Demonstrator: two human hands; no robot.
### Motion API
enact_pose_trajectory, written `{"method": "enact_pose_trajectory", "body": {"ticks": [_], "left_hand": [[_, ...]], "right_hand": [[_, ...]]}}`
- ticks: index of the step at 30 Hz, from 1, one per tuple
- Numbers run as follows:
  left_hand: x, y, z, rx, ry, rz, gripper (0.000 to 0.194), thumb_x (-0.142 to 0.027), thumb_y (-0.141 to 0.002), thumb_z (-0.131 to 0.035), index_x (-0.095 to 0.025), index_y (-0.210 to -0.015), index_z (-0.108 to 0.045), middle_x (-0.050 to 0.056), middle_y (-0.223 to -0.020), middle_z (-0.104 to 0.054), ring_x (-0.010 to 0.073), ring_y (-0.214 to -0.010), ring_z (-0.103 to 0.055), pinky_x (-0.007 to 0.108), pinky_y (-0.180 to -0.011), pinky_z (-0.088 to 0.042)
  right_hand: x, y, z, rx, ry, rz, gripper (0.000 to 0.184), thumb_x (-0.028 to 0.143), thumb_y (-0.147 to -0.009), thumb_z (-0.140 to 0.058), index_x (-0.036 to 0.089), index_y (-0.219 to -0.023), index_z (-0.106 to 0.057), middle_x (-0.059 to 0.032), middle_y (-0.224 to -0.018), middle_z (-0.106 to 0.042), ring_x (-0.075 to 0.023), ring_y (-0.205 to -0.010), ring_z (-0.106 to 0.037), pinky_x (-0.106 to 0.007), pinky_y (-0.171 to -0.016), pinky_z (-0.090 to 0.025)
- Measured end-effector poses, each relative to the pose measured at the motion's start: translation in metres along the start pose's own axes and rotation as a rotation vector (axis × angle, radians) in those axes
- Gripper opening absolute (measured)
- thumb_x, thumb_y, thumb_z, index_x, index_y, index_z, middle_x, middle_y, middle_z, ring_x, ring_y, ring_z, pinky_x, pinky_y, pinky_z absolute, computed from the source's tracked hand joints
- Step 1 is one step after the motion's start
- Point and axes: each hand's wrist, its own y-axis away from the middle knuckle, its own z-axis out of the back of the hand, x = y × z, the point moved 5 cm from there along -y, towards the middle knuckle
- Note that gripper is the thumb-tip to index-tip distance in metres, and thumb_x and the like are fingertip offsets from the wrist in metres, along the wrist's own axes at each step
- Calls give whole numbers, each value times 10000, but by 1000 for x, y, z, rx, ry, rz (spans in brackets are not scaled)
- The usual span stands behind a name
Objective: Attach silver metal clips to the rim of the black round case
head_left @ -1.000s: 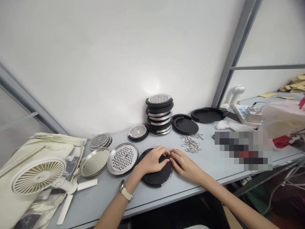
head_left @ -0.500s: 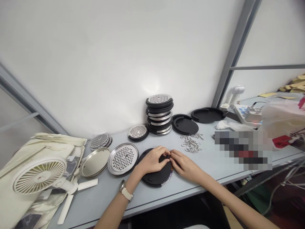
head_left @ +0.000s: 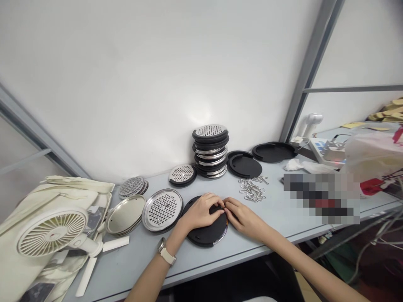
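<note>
A black round disc (head_left: 201, 238) lies flat at the table's front, with a strip of a shiny, coloured plate showing at its right edge. Over its upper part arches my left hand (head_left: 204, 212), a watch on the wrist, thumb and fingers pinched at the disc's upper right rim. My right hand (head_left: 241, 216) meets it there from the right, fingertips closed on the same spot. The fingers hide what exactly is pinched. Left of the disc is a round grater plate (head_left: 163, 209) with a silver rim. Beyond my right hand lies a pile of silver clips (head_left: 253, 191).
A tall stack of grater discs (head_left: 210, 151) stands by the wall, beside a smaller grater disc (head_left: 181, 174). Black round trays (head_left: 247, 165) lie to its right. At left are plain metal plates (head_left: 126, 214) and a white fan (head_left: 53, 233). A plastic bag (head_left: 374, 155) sits far right.
The fingertips of both hands have shifted very slightly at the disc's rim, and the dark bit between them shows less. The disc and everything else stay put.
</note>
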Motion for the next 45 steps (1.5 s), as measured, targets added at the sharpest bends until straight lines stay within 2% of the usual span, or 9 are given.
{"method": "enact_pose_trajectory", "body": {"ticks": [13,26,39,45], "left_hand": [[5,-1,0,-16,137,94,129,-181,-814,-614,-187,-941,-596,17,-905,-613,157,-876,-564,291,-822,-453],[3,0,0,-26,131,37,104,-184,-831,-610,-187,-932,-587,12,-908,-610,148,-883,-554,283,-830,-447],[0,1,-2,-2,10,-25,75,-183,-861,-571,-187,-933,-549,30,-950,-585,170,-937,-535,302,-869,-441],[-5,2,-4,17,-138,-80,96,-191,-885,-530,-183,-981,-533,49,-979,-573,194,-975,-529,322,-890,-443]], "right_hand": [[2,0,1,0,33,-7,191,141,-945,-371,182,-972,-556,-68,-898,-550,-189,-820,-560,-322,-745,-506],[1,0,-1,43,19,-38,204,149,-957,-350,178,-1006,-546,-69,-916,-540,-192,-837,-558,-333,-772,-504],[-2,1,-3,51,44,-46,205,171,-964,-344,172,-1003,-545,-74,-923,-541,-193,-825,-556,-333,-760,-495],[-4,2,-5,49,37,-51,215,177,-965,-329,180,-1004,-541,-72,-916,-535,-194,-817,-557,-337,-758,-492]]}}
